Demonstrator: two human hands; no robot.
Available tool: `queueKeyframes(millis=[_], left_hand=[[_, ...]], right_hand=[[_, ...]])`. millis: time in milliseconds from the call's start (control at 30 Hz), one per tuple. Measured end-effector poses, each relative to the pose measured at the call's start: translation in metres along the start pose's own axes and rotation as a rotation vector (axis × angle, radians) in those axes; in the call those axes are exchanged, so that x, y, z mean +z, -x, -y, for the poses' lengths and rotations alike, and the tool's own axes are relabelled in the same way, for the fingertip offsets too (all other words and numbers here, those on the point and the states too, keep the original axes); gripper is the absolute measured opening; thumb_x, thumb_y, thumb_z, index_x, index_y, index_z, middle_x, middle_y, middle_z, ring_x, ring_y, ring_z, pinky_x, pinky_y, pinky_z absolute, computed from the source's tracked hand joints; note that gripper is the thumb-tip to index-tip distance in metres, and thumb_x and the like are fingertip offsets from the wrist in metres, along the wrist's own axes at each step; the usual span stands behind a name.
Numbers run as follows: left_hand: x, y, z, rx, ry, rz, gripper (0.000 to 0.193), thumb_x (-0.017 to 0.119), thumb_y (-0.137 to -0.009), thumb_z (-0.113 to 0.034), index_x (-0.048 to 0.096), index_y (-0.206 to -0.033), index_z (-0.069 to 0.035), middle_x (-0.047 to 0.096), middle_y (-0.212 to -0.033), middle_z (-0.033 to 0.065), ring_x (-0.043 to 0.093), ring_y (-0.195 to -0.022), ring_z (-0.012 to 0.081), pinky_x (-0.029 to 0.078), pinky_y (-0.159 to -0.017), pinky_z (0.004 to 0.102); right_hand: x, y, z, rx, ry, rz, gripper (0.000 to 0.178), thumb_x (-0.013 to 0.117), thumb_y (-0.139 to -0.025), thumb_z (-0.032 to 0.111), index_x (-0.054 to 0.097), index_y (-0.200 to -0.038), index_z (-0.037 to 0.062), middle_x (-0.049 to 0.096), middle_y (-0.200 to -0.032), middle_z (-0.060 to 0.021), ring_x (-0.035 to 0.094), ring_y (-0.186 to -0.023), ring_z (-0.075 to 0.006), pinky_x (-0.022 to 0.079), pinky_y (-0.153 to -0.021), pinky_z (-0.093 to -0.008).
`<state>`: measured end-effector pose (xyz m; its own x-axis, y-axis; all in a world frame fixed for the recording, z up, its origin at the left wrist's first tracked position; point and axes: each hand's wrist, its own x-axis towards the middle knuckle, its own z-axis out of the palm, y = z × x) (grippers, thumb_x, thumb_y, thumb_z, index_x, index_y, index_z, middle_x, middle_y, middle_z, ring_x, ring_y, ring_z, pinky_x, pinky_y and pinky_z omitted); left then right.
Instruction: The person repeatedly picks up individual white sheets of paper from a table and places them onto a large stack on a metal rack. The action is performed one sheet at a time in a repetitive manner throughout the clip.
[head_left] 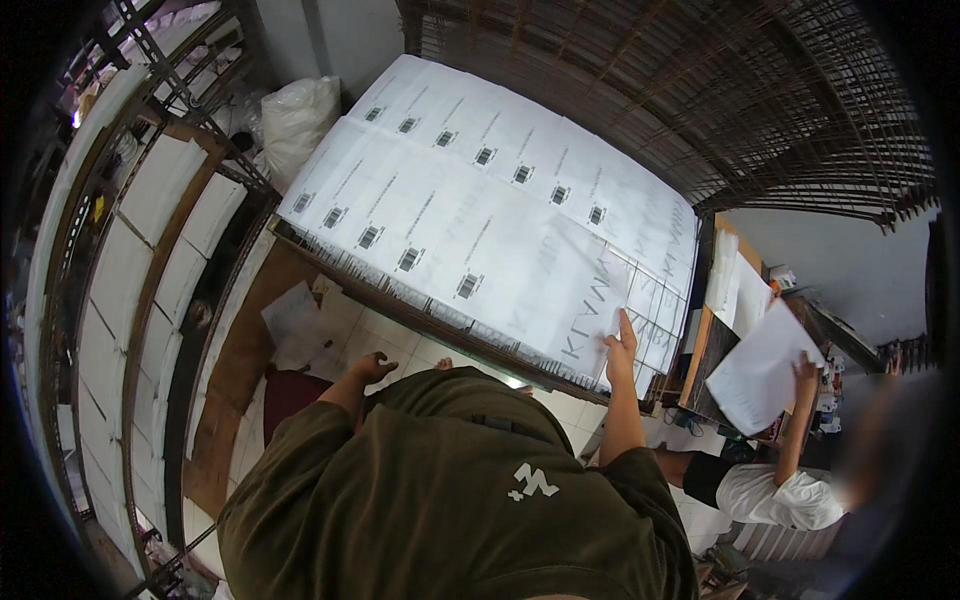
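Note:
A white printed sheet [572, 300] with large dark lettering lies at the near right of a broad rack surface, its outline partly blurred. At its right edge is my right hand [621, 348], thumb over the sheet and index finger stretched forward; the hand appears to pinch the edge. Just right of it a bare wire grid [655, 310] shows over more lettered sheets. Rows of white sheets [430, 190] with small black printed blocks cover the rest of the rack. My left hand [373, 369] hangs by my waist, holding nothing, fingers loosely bent and apart.
Stacked white sheets fill shelves [120, 290] on the left. A full white plastic bag [300, 120] stands behind the rack. Wire racks [790, 110] lean overhead at the far right. At the right, a co-worker's hand [805, 370] holds a large white sheet [765, 370].

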<state>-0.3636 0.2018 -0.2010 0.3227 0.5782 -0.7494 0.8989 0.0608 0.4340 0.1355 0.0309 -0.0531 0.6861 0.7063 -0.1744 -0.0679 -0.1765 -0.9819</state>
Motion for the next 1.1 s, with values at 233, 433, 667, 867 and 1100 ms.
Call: queueKeyframes(millis=[233,433,667,867,1100], left_hand=[[0.013,0.000,0.006,-0.022,0.017,-0.009,0.073,0.055,-0.075,-0.060,0.051,-0.121,-0.004,0.057,-0.113,0.0213,0.052,-0.109,0.0342,0.041,-0.092,0.0407],[0.020,-0.008,0.015,-0.011,0.023,-0.015,0.073,0.055,-0.075,-0.061,0.051,-0.121,-0.004,0.056,-0.114,0.0212,0.052,-0.109,0.0346,0.040,-0.093,0.0409],[0.017,0.003,0.008,0.001,-0.043,-0.023,0.069,0.051,-0.078,-0.061,0.052,-0.120,-0.005,0.058,-0.113,0.0182,0.052,-0.109,0.0339,0.040,-0.093,0.0417],[0.017,0.000,0.009,-0.007,0.024,-0.023,0.072,0.057,-0.075,-0.059,0.052,-0.119,-0.003,0.056,-0.115,0.0212,0.051,-0.110,0.0344,0.041,-0.092,0.0404],[0.009,0.009,0.001,-0.026,0.006,-0.026,0.073,0.056,-0.074,-0.060,0.052,-0.120,-0.004,0.056,-0.114,0.0213,0.052,-0.109,0.0348,0.042,-0.091,0.0406]], right_hand=[[0.013,-0.003,-0.002,-0.040,0.084,0.030,0.071,0.044,-0.067,-0.012,0.035,-0.136,0.0045,0.037,-0.139,-0.0119,0.042,-0.120,-0.0190,0.038,-0.090,-0.0257],[0.018,-0.001,0.010,-0.061,0.108,0.051,0.073,0.041,-0.067,-0.015,0.035,-0.137,0.0069,0.044,-0.133,-0.0120,0.056,-0.097,-0.0157,0.045,-0.073,-0.0229],[0.028,0.013,0.038,-0.148,0.253,0.066,0.075,0.039,-0.067,-0.016,0.033,-0.138,0.0090,0.046,-0.131,-0.0128,0.055,-0.068,-0.0093,0.044,-0.057,-0.0199],[0.020,-0.007,0.000,-0.090,0.185,0.029,0.072,0.040,-0.069,-0.014,0.035,-0.137,0.0095,0.045,-0.131,-0.0128,0.049,-0.057,-0.0064,0.041,-0.050,-0.0197],[0.025,-0.008,-0.006,-0.085,0.207,0.010,0.071,0.040,-0.069,-0.014,0.037,-0.136,0.0089,0.046,-0.130,-0.0130,0.046,-0.054,-0.0057,0.040,-0.048,-0.0203]])
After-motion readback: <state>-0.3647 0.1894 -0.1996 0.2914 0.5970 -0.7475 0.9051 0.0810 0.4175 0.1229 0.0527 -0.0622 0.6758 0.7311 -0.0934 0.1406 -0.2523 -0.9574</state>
